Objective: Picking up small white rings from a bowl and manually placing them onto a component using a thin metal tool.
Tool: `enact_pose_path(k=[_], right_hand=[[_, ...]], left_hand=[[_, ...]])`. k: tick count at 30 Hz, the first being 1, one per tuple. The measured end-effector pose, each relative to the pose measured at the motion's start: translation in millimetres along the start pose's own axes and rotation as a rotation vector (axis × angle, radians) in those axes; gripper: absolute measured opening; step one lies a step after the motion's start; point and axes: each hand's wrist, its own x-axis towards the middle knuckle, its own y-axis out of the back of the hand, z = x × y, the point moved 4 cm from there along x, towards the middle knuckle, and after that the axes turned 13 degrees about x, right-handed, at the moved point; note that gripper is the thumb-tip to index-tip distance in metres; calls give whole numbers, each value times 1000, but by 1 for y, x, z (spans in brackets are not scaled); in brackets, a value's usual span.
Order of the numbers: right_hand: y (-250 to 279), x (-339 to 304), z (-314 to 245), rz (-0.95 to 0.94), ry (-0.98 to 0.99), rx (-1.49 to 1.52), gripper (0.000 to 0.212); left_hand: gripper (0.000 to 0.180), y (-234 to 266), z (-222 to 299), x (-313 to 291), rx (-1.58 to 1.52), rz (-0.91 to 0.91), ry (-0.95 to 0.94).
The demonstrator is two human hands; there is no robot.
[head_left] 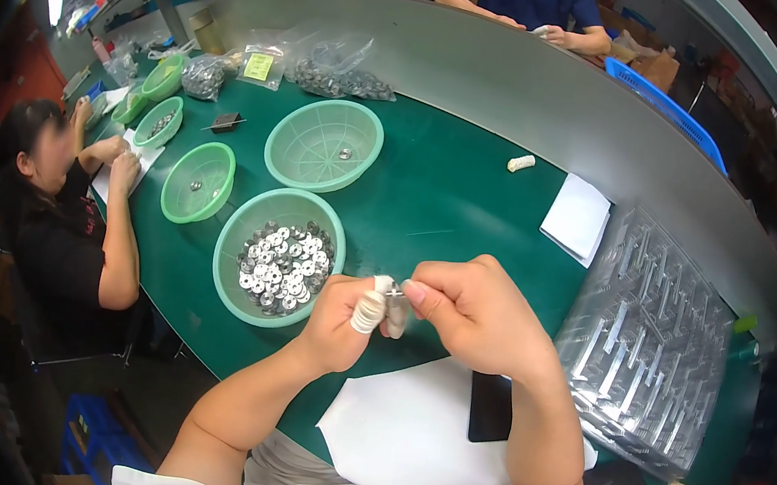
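My left hand (337, 328), with white finger cots on some fingers, is closed round a small metal part (394, 294) over the near middle of the table. The thumb and forefinger of my right hand (481, 312) pinch together at that part's right end; whatever lies between those fingertips is too small to make out. Just left of my hands, a light green plastic basket (221, 273) holds many small round metal discs (288, 267) with centre holes. Below my hands lie a white sheet (405, 436) and a black phone (490, 409), partly behind my right forearm.
Farther back stand a green basket (367, 170) and a smaller one (169, 200), each with a metal piece. A clear plastic tray (576, 360) of metal parts is at right, near folded white paper (575, 216). A low partition (485, 71) edges the table; co-workers sit left and beyond.
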Motion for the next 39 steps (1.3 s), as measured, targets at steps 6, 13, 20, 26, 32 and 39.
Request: enact_pose_path(k=[6, 13, 20, 26, 32, 39], right_hand=[[3, 0, 5, 33, -101, 80, 34], [-2, -1, 11, -46, -227, 29, 33], [4, 0, 7, 23, -185, -16, 33], [36, -8, 2, 337, -28, -125, 37], [27, -9, -1, 307, -4, -86, 36], [26, -10, -3, 267, -58, -81, 23]], left_hand=[[60, -5, -5, 0, -213, 77, -2], [35, -1, 7, -1, 168, 204, -241], [25, -2, 18, 0, 276, 313, -248], [19, 73, -1, 24, -15, 474, 265], [44, 135, -22, 52, 271, 474, 289], [51, 133, -25, 7, 845, -69, 282]])
